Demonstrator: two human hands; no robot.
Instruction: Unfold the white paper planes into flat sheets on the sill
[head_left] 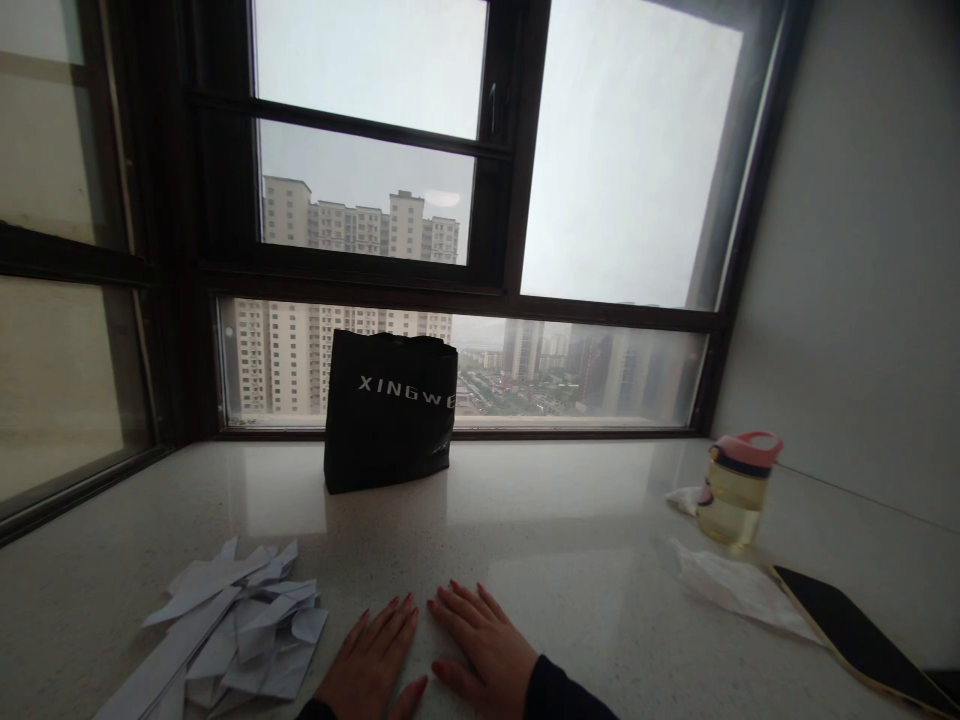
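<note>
My left hand (369, 662) lies flat on the pale speckled sill (570, 570), its fingers stretched forward and holding nothing. Beside it, my right hand (484, 645) also rests palm down with fingers extended; the two are close but apart. To the left of my left hand is a loose heap of folded white paper pieces (247, 630), with long strips among them. Beyond both hands a black bag (390, 420) with white lettering stands upright near the window.
At the right stands a water bottle (735, 500) with a pink lid. Near it lie a crumpled white tissue or wrapper (735, 585) and a dark flat phone-like or tablet-like object (855, 630). Dark-framed windows (517, 200) border the sill, and a plain wall (847, 250) rises at right.
</note>
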